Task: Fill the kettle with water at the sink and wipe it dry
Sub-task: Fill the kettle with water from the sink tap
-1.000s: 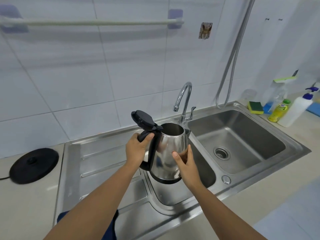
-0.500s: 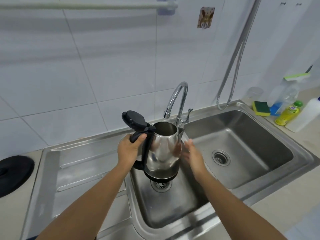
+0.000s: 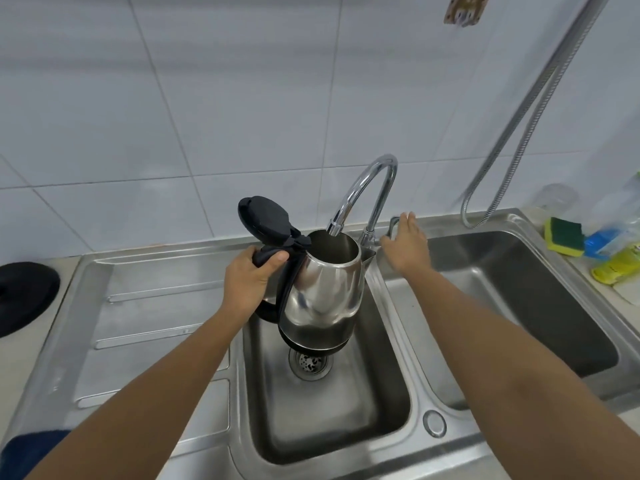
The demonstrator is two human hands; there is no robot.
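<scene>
A steel kettle (image 3: 323, 292) with a black handle and its black lid flipped open hangs over the small left basin (image 3: 332, 420). My left hand (image 3: 249, 275) grips its handle. The kettle's open mouth sits right under the spout of the curved chrome tap (image 3: 367, 188). No water is visible from the spout. My right hand (image 3: 405, 244) reaches past the kettle, fingers spread, at the tap's lever (image 3: 391, 226); I cannot tell whether it grips it.
A larger basin (image 3: 519, 292) lies to the right, a ribbed draining board (image 3: 156, 313) to the left. The black kettle base (image 3: 24, 296) sits at far left. A sponge (image 3: 564, 235) and bottles stand at the right edge. A dark blue cloth (image 3: 27, 448) shows bottom left.
My right hand left the kettle's body and moved up right to the tap lever. The kettle moved under the spout, over the small basin.
</scene>
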